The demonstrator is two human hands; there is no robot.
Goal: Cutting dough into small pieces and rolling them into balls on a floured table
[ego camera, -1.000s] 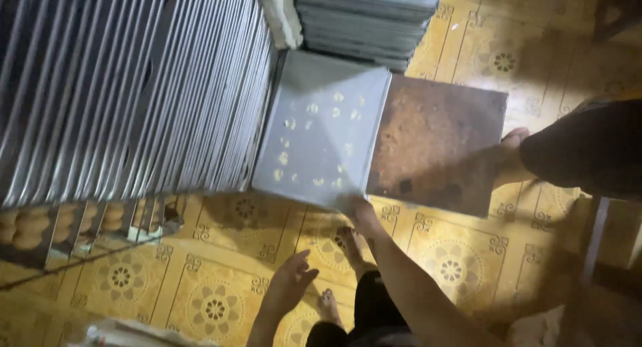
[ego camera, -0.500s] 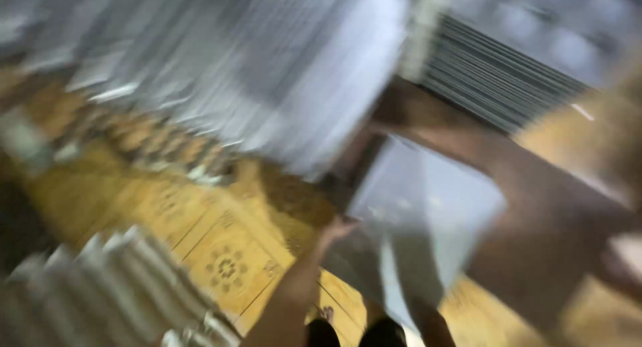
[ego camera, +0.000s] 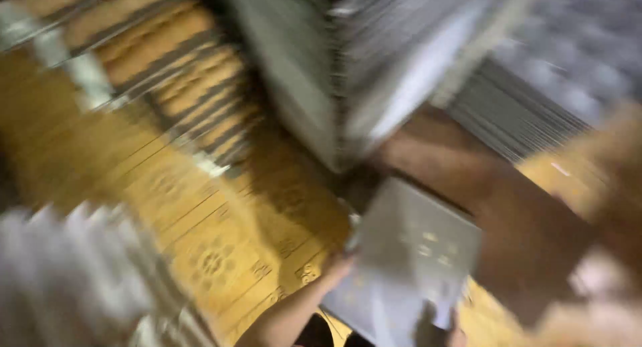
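Everything here smears with motion, so I place things against the grey tray (ego camera: 408, 253), a flat, thin, square sheet of dull metal with a few pale specks on its face. Far to the left of the tray, at the bottom corner, stands a fanned row of pale upright sheets (ego camera: 73, 273), their edges blurred into stripes. Between them and the tray runs the yellow patterned floor tile (ego camera: 214, 253), glossy, with flower-like motifs. My left hand (ego camera: 334, 272) meets the tray's left edge, fingers curled onto the rim as far as I can tell, the forearm rising from the bottom of the view. Above the tray leans a thick stack of grey metal sheets (ego camera: 374, 73), ribbed and shiny. My right hand (ego camera: 445, 323) sits at the tray's lower edge, a dark shape touching it; whether those fingers close around the rim I cannot tell. Right of the tray lies a brown, rusty-looking flat board (ego camera: 528, 240).
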